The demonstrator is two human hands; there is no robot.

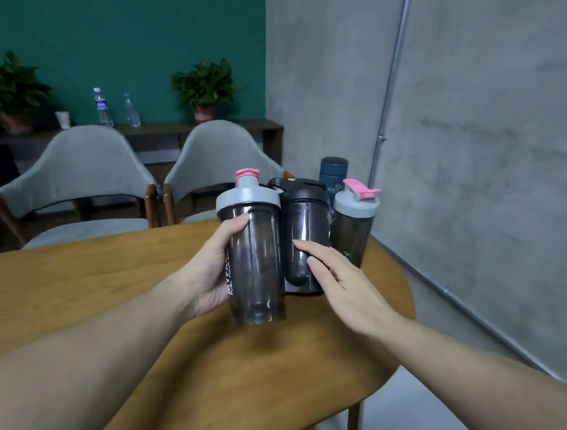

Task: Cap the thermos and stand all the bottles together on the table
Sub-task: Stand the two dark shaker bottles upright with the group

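My left hand point(212, 270) grips a dark shaker bottle point(257, 258) with a grey lid and pink cap, holding it slightly tilted just above the wooden table point(117, 300). Right beside it stands an all-black shaker bottle point(305, 232); the fingers of my right hand point(342, 281) are spread and rest against its lower side. Behind these stand a second grey-lidded shaker point(352, 221) with its pink flip cap up and a dark blue thermos point(332, 172) with its cap on, at the table's far right corner.
Two grey upholstered chairs point(77, 171) face the table's far edge. A concrete wall point(501, 154) runs close along the right, with a pipe near the floor. A shelf at the back carries potted plants point(205, 87) and two clear water bottles point(102, 107).
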